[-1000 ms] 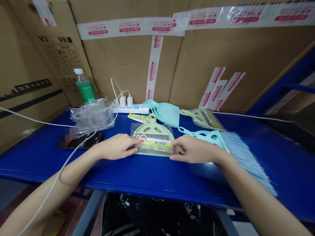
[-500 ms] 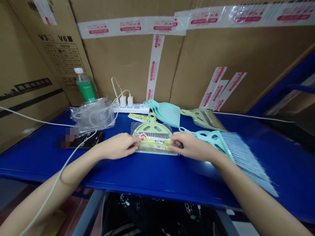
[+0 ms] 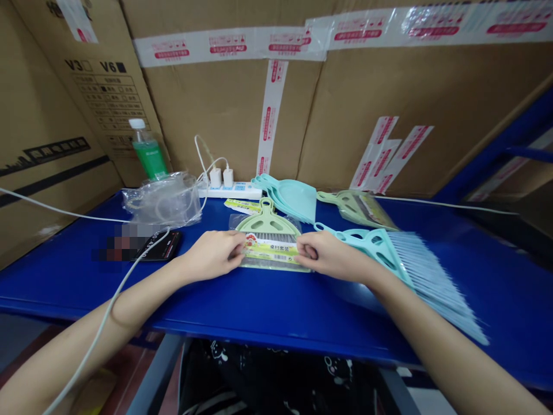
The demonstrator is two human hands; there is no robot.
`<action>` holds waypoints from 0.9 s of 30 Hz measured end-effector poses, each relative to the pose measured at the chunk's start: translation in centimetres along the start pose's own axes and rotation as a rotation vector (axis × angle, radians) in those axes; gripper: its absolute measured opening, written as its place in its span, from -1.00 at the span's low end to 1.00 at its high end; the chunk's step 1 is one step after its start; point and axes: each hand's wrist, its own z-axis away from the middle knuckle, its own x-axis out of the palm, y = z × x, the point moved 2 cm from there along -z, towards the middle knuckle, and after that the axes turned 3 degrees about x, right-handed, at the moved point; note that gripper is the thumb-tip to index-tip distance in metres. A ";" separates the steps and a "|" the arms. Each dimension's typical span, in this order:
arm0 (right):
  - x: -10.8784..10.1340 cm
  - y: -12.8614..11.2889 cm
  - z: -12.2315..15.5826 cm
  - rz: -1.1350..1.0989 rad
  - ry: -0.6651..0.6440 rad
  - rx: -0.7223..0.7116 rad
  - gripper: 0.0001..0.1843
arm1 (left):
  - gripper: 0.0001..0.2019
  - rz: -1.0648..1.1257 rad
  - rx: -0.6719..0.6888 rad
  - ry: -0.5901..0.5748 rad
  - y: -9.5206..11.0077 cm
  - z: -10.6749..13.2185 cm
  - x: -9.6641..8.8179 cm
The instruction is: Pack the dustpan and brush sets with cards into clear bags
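A green dustpan-and-brush set in a clear bag (image 3: 268,239) lies on the blue shelf (image 3: 259,311), with a printed label across its lower part. My left hand (image 3: 211,255) pinches the left end of the bag at the label. My right hand (image 3: 326,256) pinches the right end, fingers curled. Both hands rest on the shelf surface.
To the right lie teal brushes (image 3: 415,271), behind them stacked teal dustpans (image 3: 294,199) and another bagged green set (image 3: 358,208). At the left are clear plastic bags (image 3: 162,202), a phone (image 3: 151,249), a power strip (image 3: 228,190), a green bottle (image 3: 147,151). Cardboard boxes (image 3: 389,104) wall the back.
Both hands and the bagged set have shifted slightly away from me; my right fingers have curled tighter on the bag's right edge.
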 end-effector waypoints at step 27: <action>-0.4 -0.3 1.0 -0.305 -0.228 0.175 -0.76 | -0.82 0.271 0.127 0.032 -0.2 0.4 -0.4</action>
